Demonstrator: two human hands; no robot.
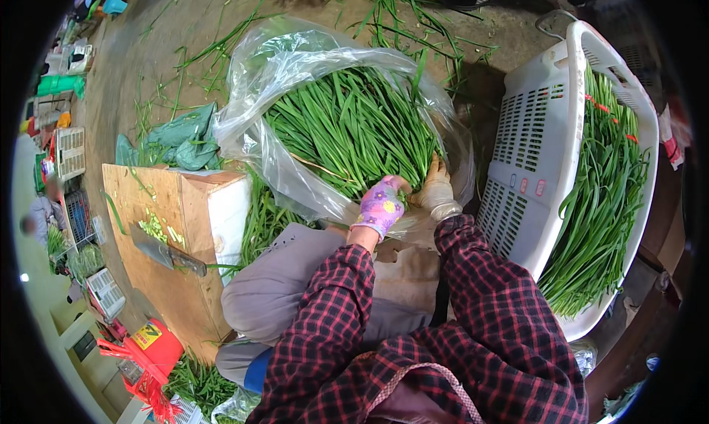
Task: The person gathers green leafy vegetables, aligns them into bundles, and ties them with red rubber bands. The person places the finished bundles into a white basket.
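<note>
A large heap of long green leaves, apparently garlic chives (pixel 343 125), fills a clear plastic bag (pixel 316 61) whose mouth lies wide around it. My left hand (pixel 382 205), in a purple floral glove, is curled on the near end of the heap. Beside it, my right hand (pixel 437 188) wears a whitish glove and cups the heap's near right edge, fingers laid along the leaves. Both hands nearly meet, and the leaves partly hide their fingertips. Just below them a brown cardboard-like sheet (pixel 407 271) shows.
On the left, a cleaver (pixel 166 250) and chopped stem ends (pixel 158 227) lie on a wooden box (pixel 124 202). At right, a white slatted crate (pixel 520 130) holds more chives (pixel 598 202) with red ties. A red container (pixel 155 346) stands lower left. Loose leaves (pixel 399 14) litter the floor.
</note>
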